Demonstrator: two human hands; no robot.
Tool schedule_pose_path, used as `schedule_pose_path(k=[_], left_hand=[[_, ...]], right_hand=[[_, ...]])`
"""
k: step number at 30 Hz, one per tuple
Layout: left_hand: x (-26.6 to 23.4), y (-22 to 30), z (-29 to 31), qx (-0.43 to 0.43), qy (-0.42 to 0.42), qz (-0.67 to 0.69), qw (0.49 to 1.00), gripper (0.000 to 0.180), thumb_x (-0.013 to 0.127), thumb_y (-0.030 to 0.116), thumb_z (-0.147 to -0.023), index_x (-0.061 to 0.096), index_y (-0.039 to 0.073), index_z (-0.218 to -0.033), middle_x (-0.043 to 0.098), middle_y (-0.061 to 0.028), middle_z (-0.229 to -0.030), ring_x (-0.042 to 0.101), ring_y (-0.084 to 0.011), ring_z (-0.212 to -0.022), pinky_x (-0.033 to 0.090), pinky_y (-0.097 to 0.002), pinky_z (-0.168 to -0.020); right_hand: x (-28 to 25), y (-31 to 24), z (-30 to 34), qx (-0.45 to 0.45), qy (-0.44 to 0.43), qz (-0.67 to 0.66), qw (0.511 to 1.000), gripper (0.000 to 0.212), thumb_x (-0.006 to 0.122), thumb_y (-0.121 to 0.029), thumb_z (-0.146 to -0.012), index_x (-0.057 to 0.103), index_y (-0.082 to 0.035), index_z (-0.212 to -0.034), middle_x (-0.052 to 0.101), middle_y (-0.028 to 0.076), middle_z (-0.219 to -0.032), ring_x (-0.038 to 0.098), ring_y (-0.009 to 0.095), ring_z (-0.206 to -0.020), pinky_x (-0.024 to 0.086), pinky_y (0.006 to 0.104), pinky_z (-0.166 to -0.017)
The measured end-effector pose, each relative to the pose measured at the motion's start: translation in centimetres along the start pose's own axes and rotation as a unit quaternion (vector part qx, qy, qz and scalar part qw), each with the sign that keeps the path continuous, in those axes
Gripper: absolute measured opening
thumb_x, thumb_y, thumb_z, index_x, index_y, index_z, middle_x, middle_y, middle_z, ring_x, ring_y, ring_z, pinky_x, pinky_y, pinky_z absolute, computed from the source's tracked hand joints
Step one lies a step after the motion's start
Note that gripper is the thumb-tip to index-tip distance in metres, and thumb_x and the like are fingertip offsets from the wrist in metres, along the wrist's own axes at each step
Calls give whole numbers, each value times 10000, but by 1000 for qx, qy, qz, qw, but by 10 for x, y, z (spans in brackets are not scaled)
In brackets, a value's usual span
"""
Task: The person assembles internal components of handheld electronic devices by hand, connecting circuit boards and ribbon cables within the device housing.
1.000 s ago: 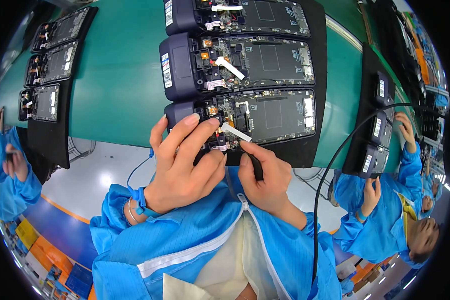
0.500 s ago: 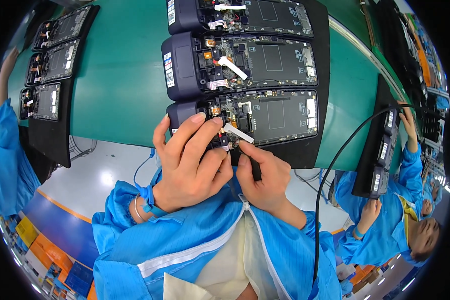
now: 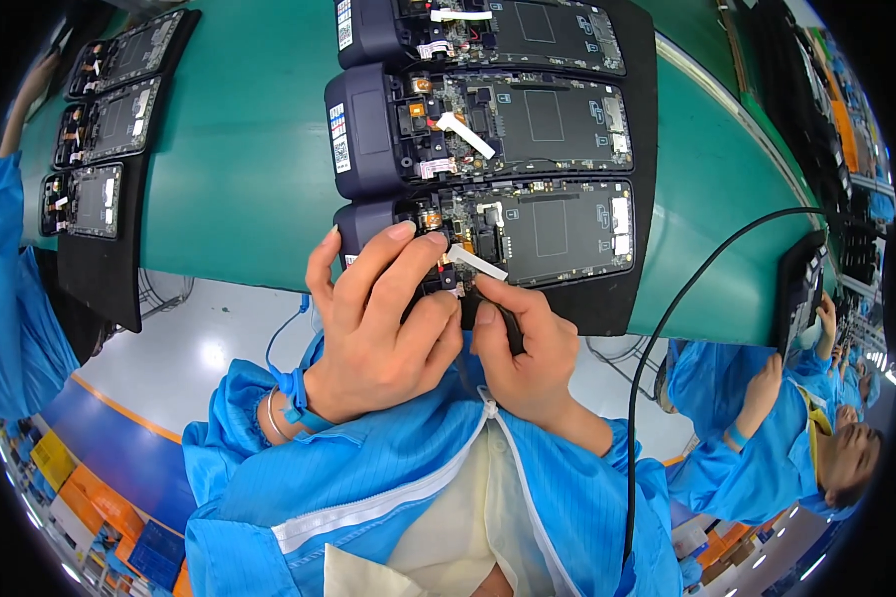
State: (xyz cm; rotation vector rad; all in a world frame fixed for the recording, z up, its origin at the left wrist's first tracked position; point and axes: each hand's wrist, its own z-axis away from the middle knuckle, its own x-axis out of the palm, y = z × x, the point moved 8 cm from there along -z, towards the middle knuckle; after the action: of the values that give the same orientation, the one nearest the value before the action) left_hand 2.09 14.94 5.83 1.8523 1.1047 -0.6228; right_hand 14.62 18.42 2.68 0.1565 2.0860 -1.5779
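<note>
An opened handheld electronic device [image 3: 558,237] lies nearest me, its dark circuit board showing. My left hand [image 3: 378,318] is bent over its left end, fingertips on the small parts there and at the near edge, gripping it. In a pinch, my right hand [image 3: 528,348] holds a slim black tool [image 3: 511,330] at the device's near edge; the tip is too hidden to name its kind. A white strip [image 3: 478,263] sits slanted on the board between my hands. Beyond it lie a second opened device [image 3: 558,124] and a third [image 3: 548,35], each with a white strip.
Under the devices is a black mat [image 3: 597,308] on a green bench [image 3: 239,149]. Another mat [image 3: 100,264] at the left bears several opened devices. A black cable [image 3: 657,348] arcs down on my right. Co-workers in blue sleeves [image 3: 737,438] are at both sides.
My hands stay almost still on the nearest device. At the right, a co-worker has lifted and tilted a black mat with devices away. The left co-worker's arm has reached farther forward.
</note>
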Motion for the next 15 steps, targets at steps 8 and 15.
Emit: schedule_pose_path(k=[8,15], left_hand=[[-2,2,-1,-2,-8,2,1000,82,675,134,-683,605,108,-717,589,-86,-1185,497,-267,-1180,243,-559,-1016],[-2,2,-1,21,-36,5,999,169,716,78,-623,603,96,-748,550,-122,-1204,470,-341,-1181,256,-539,-1033]], right_hand=[[0,-14,0,-77,33,61,995,195,650,27,-775,644,26,-970,580,59,-583,532,147,-435,405,269,-411],[3,2,6,27,-9,0,1000,175,605,10,-836,620,35,-1009,641,84,-692,605,115,-542,455,237,-476]])
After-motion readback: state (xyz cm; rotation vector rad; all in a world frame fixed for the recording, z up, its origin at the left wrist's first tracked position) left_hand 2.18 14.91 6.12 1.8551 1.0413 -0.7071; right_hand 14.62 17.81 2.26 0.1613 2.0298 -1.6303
